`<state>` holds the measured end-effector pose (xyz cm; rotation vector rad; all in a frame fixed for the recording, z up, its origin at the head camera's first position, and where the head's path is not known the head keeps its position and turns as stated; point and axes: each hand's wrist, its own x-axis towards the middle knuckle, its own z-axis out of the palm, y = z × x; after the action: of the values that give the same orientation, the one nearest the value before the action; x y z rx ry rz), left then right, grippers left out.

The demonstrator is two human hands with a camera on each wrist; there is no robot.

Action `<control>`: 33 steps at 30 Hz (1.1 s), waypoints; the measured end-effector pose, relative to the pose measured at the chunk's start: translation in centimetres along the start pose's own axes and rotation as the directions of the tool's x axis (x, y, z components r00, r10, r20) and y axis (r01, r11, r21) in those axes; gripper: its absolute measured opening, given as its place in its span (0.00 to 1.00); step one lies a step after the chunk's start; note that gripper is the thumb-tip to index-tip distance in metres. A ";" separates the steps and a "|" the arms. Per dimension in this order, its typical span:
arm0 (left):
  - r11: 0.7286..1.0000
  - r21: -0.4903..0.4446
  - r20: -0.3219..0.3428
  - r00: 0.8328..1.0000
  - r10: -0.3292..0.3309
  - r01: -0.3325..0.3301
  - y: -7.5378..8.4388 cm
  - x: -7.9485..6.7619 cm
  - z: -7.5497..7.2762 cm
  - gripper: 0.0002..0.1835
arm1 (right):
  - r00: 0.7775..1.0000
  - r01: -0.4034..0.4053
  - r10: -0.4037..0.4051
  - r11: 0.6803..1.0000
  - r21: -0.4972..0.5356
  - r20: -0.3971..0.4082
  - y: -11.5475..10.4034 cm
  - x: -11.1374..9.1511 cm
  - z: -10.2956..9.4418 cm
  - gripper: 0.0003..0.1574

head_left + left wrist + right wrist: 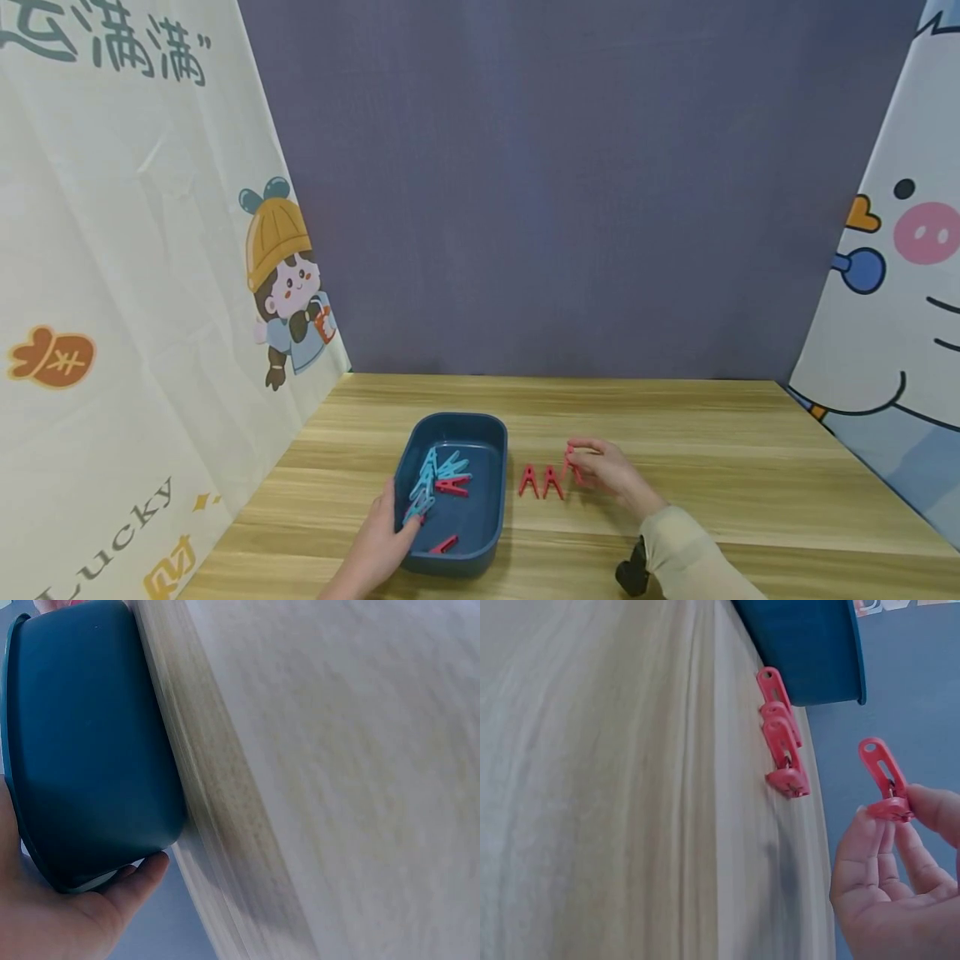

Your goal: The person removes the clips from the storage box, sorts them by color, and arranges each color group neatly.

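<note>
My right hand (611,472) pinches a red clothespin (889,776) by its clamping end between thumb and fingertips, raised off the table in the right wrist view. Just left of it, two more red clothespins (528,481) stand side by side on the wood, legs spread like a letter A. A dark blue plastic bin (486,512) sits left of these. My left hand (378,537) grips the bin's near-left side, thumb at the rim and fingers along the outer wall. Inside lie several light blue clothespins (425,477) and a few red clothespins (452,486).
Light wood-grain tabletop (675,425) runs back to a dark purple-grey cloth wall (562,192). Printed white sheets hang at the left (150,250) and right. A black object (633,571) sits at the right sleeve's cuff.
</note>
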<state>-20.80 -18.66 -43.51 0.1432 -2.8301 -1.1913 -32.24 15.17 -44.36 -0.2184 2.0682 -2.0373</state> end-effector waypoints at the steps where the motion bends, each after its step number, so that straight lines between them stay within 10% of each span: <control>1: 1.000 0.002 0.000 1.000 -0.001 0.001 0.0 0.0 0.0 0.41 | 1.000 0.000 0.000 1.000 -0.004 0.000 0.1 0.0 0.0 0.35; 20: 1.000 -0.009 0.001 1.000 0.011 -0.011 0.1 -0.1 -0.1 0.41 | 0.991 0.001 -0.029 0.977 -0.215 -0.127 1.3 0.4 0.2 0.22; 33: 1.000 -0.009 0.007 1.000 -0.003 0.003 0.1 -0.1 -0.1 0.42 | 0.979 0.047 -0.125 0.904 -0.425 -0.159 2.0 0.8 0.9 0.16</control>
<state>-20.70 -18.67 -43.39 0.1434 -2.8310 -1.2075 -32.67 14.15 -46.44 -0.2029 2.6450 -1.6822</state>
